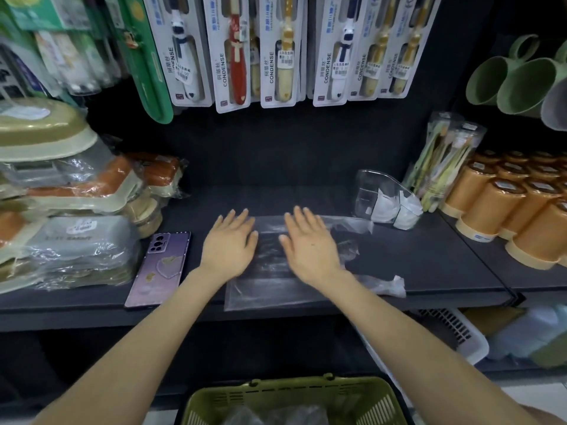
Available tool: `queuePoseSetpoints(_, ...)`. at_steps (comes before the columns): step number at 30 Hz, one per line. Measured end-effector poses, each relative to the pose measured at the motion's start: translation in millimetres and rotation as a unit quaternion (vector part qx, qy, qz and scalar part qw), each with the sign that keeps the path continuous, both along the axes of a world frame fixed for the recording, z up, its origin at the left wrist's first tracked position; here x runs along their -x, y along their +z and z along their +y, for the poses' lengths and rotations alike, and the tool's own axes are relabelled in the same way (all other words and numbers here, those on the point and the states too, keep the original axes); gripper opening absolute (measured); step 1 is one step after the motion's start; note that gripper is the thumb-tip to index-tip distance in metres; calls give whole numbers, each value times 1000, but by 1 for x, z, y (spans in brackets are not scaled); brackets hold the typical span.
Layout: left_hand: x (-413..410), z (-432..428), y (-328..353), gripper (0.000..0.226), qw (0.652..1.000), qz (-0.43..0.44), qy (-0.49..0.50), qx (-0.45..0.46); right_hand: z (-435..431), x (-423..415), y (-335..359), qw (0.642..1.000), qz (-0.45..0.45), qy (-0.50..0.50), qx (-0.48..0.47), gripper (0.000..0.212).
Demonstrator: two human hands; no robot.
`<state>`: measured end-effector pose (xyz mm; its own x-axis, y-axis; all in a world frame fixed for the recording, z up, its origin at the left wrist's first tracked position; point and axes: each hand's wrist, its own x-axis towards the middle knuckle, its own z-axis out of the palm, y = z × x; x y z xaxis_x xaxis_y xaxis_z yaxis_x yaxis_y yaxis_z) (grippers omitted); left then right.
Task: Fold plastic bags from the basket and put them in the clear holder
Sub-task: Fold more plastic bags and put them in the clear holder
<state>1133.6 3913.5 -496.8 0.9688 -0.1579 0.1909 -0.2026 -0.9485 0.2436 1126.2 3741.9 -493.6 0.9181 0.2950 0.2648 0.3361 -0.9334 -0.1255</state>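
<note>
A clear plastic bag [270,286] lies flat on the dark shelf [429,262], its handles trailing to the right. My left hand [228,243] presses on the bag's left part with straight fingers. My right hand [310,240] lies flat on the bag beside it, fingers spread. The clear holder [368,191] stands at the back right of the shelf with folded white bags in it. A green basket [291,400] sits below at the bottom edge, with more crumpled bags inside.
A purple phone [159,268] lies left of the bag. Wrapped boxes [76,240] pile up at the left. Orange cups [506,207] and a toothbrush pack [441,161] crowd the right. Packaged toothbrushes [236,53] hang above. A white basket [454,332] sits under the shelf.
</note>
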Motion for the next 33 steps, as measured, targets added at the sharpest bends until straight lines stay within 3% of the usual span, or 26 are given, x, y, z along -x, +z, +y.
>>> queuePoseSetpoints(3,-30,0,-16,56,993,79,20,-85,21,-37,-10,992,90,-3,84,56)
queuePoseSetpoints(6,-38,3,-32,58,988,132,24,-77,9,-58,-24,977,169,1,134,55)
queuePoseSetpoints(9,-38,5,-39,58,989,129,23,-76,-30,-66,-29,969,208,-44,126,57)
queuePoseSetpoints(12,-38,8,-37,58,990,130,18,-46,-57,-51,-19,983,135,-75,101,85)
queuePoseSetpoints(14,-35,11,-32,58,994,95,16,44,-54,-19,-8,1000,22,1,17,92)
queuePoseSetpoints(16,-24,17,-26,56,988,13,16,156,-49,22,-10,991,-55,118,-39,70)
queuePoseSetpoints(19,11,23,-16,57,971,-45,-55,230,-52,63,-25,973,-62,218,44,58)
queuePoseSetpoints(23,61,27,-12,35,928,74,-128,341,-58,75,-39,975,-87,194,69,38)
queuePoseSetpoints(26,83,35,-17,42,901,112,-142,395,-56,86,-38,974,-116,193,8,6)
queuePoseSetpoints(28,90,42,-18,53,878,123,-148,439,-54,96,-21,983,-60,156,-73,20)
queuePoseSetpoints(30,94,46,-18,56,851,127,-153,486,-52,98,4,982,57,91,-155,26)
queuePoseSetpoints(32,94,48,-19,65,825,125,-145,532,-54,89,22,958,181,72,-212,26)
queuePoseSetpoints(33,93,48,-17,73,819,118,-134,545,-55,82,29,949,201,80,-230,32)
